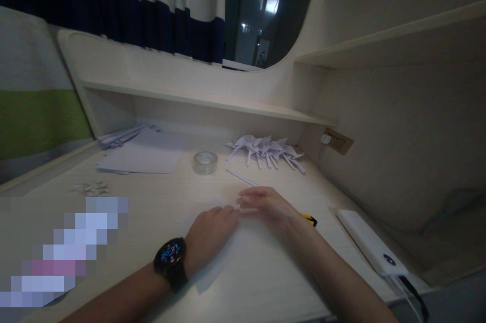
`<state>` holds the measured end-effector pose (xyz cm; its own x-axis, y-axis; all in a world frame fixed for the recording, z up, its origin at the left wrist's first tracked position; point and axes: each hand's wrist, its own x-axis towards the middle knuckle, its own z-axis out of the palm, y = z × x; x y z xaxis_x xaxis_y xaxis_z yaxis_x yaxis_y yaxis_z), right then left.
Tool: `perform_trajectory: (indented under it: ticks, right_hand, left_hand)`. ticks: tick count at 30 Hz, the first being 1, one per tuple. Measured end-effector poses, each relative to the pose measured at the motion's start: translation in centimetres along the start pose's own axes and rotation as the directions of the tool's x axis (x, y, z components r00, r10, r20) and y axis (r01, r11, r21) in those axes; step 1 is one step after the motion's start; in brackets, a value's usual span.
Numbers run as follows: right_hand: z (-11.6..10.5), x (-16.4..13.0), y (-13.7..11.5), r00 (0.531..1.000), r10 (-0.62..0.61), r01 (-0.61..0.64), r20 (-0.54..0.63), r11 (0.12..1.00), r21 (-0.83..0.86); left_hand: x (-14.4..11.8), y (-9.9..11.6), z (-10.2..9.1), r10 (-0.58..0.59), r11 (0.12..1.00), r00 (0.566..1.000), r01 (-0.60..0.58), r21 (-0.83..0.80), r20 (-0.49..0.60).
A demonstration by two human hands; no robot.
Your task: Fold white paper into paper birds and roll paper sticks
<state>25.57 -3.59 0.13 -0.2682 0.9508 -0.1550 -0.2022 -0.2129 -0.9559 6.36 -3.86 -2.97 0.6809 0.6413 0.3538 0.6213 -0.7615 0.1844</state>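
Note:
My left hand [212,229], with a dark smartwatch [171,260] on its wrist, lies palm-down on a white sheet of paper [231,257] on the desk. My right hand [266,204] rests flat beside it, fingertips pressing the sheet's far edge. The two hands almost touch. A thin rolled paper stick [241,177] lies just beyond the right hand. Whether the fingers pinch a fold is hidden.
A tape roll [205,162] stands mid-desk. Several folded paper pinwheels [266,151] lie at the back. A stack of white sheets [142,157] is at the back left. A yellow-black tool [310,219] pokes out behind my right wrist. A white power bank [370,248] with cable sits at right.

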Motion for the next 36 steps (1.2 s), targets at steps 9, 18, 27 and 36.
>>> perform_trajectory:
  ticks: [9, 18, 27, 36]
  right_hand:
    - [1.3, 0.5, 1.0, 0.917, -0.361, 0.254, -0.173, 0.858, -0.446]
    - [2.8, -0.6, 2.2, 0.74, -0.615, 0.423, 0.271, 0.112, -0.899]
    - [2.3, -0.5, 2.9, 0.706, -0.638, 0.399, 0.306, 0.002, -0.917]
    - [2.3, -0.6, 2.8, 0.69, -0.65, 0.338, 0.32, -0.102, -0.935]
  left_hand:
    - [0.6, -2.0, 0.3, -0.38, 0.456, 0.906, 0.359, -0.814, 0.187]
    - [0.5, -2.0, 0.3, -0.374, 0.311, 0.904, 0.333, -0.89, 0.208]
    - [0.7, -1.6, -0.4, -0.405, 0.181, 0.876, 0.356, -0.917, 0.261]
    - [0.7, -1.5, -0.6, -0.42, 0.239, 0.869, 0.383, -0.892, 0.261]
